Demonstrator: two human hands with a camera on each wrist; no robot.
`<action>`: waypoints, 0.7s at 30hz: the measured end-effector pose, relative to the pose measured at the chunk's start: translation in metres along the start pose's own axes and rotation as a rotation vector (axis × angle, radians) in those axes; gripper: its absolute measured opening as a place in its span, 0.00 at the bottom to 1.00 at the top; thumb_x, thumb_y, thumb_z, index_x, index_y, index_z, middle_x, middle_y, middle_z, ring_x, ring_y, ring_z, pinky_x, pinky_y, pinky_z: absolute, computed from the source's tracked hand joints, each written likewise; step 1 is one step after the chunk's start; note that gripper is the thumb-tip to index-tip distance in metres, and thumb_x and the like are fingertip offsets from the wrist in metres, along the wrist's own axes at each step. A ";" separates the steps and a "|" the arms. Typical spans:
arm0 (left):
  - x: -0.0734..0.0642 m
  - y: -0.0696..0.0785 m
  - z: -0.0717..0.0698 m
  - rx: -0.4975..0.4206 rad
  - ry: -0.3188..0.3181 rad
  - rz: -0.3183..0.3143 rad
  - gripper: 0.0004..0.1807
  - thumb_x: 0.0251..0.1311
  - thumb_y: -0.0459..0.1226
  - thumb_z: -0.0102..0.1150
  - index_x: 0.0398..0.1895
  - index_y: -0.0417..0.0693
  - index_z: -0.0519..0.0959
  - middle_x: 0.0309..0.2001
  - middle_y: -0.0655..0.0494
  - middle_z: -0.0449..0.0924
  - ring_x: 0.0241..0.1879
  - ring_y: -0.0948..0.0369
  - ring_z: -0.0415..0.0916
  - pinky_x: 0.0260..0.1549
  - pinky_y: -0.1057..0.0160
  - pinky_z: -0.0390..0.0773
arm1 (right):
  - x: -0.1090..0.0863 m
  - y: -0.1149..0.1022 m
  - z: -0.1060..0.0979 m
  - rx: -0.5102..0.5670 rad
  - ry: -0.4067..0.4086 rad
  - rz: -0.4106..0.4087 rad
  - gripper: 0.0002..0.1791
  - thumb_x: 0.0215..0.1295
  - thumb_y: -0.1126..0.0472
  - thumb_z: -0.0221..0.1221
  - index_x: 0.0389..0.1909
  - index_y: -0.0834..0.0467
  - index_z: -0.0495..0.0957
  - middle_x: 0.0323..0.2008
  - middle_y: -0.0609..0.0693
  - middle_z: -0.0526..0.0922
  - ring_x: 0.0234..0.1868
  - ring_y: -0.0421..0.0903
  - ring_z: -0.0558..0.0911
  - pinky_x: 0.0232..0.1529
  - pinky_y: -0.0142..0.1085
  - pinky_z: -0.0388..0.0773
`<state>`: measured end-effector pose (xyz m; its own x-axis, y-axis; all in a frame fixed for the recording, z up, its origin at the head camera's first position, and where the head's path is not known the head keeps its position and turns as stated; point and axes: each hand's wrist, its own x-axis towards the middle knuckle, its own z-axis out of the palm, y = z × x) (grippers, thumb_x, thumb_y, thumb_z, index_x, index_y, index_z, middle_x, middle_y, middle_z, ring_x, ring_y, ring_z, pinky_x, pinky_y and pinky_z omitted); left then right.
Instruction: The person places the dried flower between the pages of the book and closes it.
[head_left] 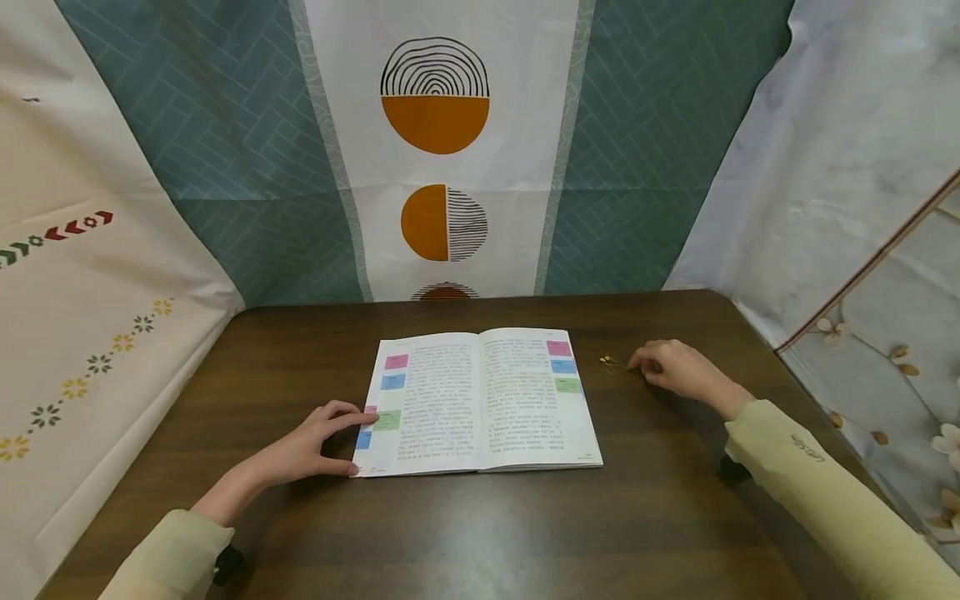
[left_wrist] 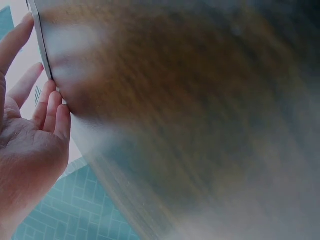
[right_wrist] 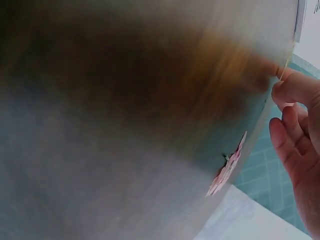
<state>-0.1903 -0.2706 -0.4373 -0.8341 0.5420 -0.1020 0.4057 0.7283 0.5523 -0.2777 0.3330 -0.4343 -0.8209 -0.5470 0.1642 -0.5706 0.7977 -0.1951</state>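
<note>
An open book [head_left: 438,400] lies on the brown table, with pink, blue and green sticky notes along the outer margins of both pages. My left hand [head_left: 315,446] rests at its left edge, an index fingertip on the lower green note [head_left: 387,420] and the thumb at the near corner. In the left wrist view, the fingers of that hand lie loosely extended along the book's edge. To the right of the book, my right hand [head_left: 678,367] pinches a thin gold strand [right_wrist: 286,67] between thumb and index finger. The strand leads to a small gold ornament [head_left: 607,360] on the table.
A ragged pink, flower-like piece [right_wrist: 227,165] shows near the table edge in the right wrist view. Behind the table [head_left: 480,533] hangs a green and white patterned curtain [head_left: 450,167], with pale cloths at both sides.
</note>
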 end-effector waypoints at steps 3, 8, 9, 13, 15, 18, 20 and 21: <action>0.000 -0.001 0.000 -0.003 0.004 -0.002 0.41 0.52 0.54 0.71 0.70 0.60 0.69 0.62 0.53 0.65 0.61 0.50 0.59 0.54 0.46 0.69 | 0.000 0.001 -0.002 0.004 0.007 0.000 0.14 0.58 0.74 0.61 0.39 0.54 0.86 0.35 0.48 0.84 0.27 0.36 0.73 0.29 0.31 0.70; 0.001 -0.002 0.000 -0.010 0.005 0.004 0.41 0.52 0.54 0.71 0.70 0.60 0.69 0.62 0.52 0.65 0.60 0.50 0.59 0.54 0.46 0.69 | 0.003 0.000 -0.006 0.010 -0.001 0.014 0.14 0.58 0.74 0.61 0.39 0.54 0.86 0.34 0.49 0.84 0.25 0.36 0.71 0.28 0.30 0.69; 0.001 -0.003 0.000 -0.010 0.005 0.005 0.41 0.52 0.54 0.71 0.70 0.60 0.69 0.62 0.53 0.65 0.60 0.50 0.59 0.54 0.46 0.69 | 0.004 0.000 -0.007 0.014 -0.001 0.013 0.14 0.59 0.74 0.61 0.39 0.54 0.86 0.35 0.49 0.84 0.25 0.36 0.71 0.28 0.30 0.69; 0.001 -0.003 0.001 -0.012 0.005 0.006 0.41 0.52 0.54 0.71 0.70 0.60 0.69 0.62 0.53 0.65 0.61 0.51 0.59 0.54 0.46 0.68 | 0.006 -0.002 -0.010 0.025 0.002 0.009 0.14 0.59 0.73 0.60 0.39 0.54 0.86 0.36 0.49 0.85 0.27 0.36 0.73 0.28 0.31 0.70; 0.000 -0.003 0.001 -0.013 0.003 0.003 0.41 0.52 0.54 0.71 0.70 0.60 0.69 0.62 0.53 0.65 0.61 0.50 0.59 0.54 0.46 0.68 | 0.008 -0.003 -0.012 0.031 0.003 0.009 0.13 0.60 0.73 0.61 0.40 0.54 0.86 0.37 0.49 0.85 0.27 0.35 0.74 0.29 0.31 0.71; 0.000 -0.003 0.001 -0.015 0.001 -0.004 0.41 0.52 0.54 0.72 0.70 0.60 0.69 0.62 0.53 0.65 0.61 0.50 0.59 0.54 0.46 0.68 | 0.011 -0.005 -0.015 0.040 0.005 0.016 0.13 0.60 0.72 0.61 0.41 0.54 0.86 0.38 0.49 0.85 0.26 0.35 0.74 0.28 0.31 0.71; 0.000 -0.003 0.002 -0.013 0.001 -0.006 0.41 0.52 0.54 0.72 0.70 0.60 0.69 0.62 0.52 0.65 0.61 0.50 0.59 0.54 0.46 0.68 | 0.014 -0.007 -0.017 0.050 0.006 0.017 0.13 0.61 0.72 0.61 0.41 0.55 0.86 0.39 0.49 0.85 0.25 0.36 0.73 0.28 0.31 0.71; 0.000 -0.003 0.002 -0.011 0.002 -0.006 0.41 0.52 0.54 0.72 0.70 0.60 0.69 0.62 0.52 0.65 0.61 0.50 0.59 0.54 0.46 0.68 | 0.016 -0.008 -0.018 0.054 0.006 0.016 0.13 0.61 0.72 0.61 0.42 0.55 0.86 0.39 0.49 0.85 0.25 0.36 0.73 0.29 0.31 0.72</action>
<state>-0.1905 -0.2720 -0.4402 -0.8371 0.5371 -0.1039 0.3966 0.7266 0.5610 -0.2858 0.3221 -0.4125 -0.8299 -0.5324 0.1667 -0.5579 0.7916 -0.2493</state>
